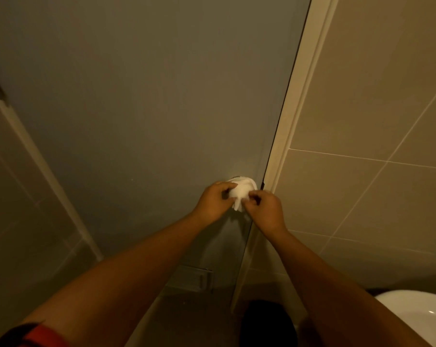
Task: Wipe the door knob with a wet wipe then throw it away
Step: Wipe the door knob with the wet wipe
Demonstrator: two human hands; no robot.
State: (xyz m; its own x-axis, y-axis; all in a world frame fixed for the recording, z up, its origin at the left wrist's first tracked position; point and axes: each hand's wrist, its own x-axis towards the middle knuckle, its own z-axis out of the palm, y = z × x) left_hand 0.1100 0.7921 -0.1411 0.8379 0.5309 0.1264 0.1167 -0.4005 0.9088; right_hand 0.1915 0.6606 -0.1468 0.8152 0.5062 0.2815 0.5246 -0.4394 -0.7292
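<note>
A white wet wipe (242, 190) is draped over the door knob on the grey door (149, 108), near the door's right edge. The knob itself is hidden under the wipe; only a sliver of its round base plate (237, 177) shows above. My left hand (215, 202) grips the wipe from the left. From the lower right, my right hand (264, 210) pinches the wipe's hanging edge. Both forearms reach up from the bottom of the view.
A pale door frame (294, 108) runs along the door's right edge, with beige wall tiles (374, 121) beyond it. A white basin rim (422, 314) sits at the bottom right. A dark object (267, 324) lies on the floor below the knob. A vent (194, 278) sits low in the door.
</note>
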